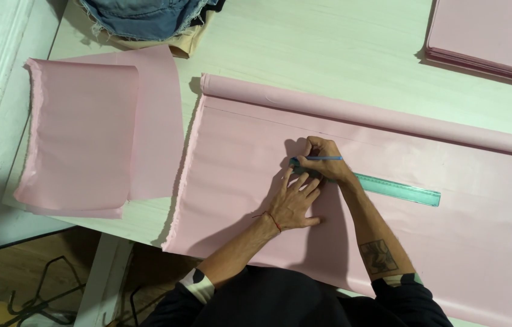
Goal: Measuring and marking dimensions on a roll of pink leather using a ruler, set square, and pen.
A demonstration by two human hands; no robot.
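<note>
A wide sheet of pink fabric point(438, 230) lies spread on the white table, unrolled from a pink roll point(353, 112) along its far edge. A translucent green ruler point(398, 189) rests on the fabric. My left hand point(295, 203) lies flat with fingers apart, pressing on the ruler's left end. My right hand point(324, 156) crosses just above it and grips a thin blue pen point(327, 158) whose tip meets the fabric near the ruler's end. A red thread circles my left wrist.
A folded pink fabric piece point(95, 142) lies at the table's left edge. A stack of pink sheets point(489, 36) sits at the top right. Denim and beige cloth point(147, 21) is heaped at the top left. The white table point(304, 48) ends at the lower left above a wooden floor.
</note>
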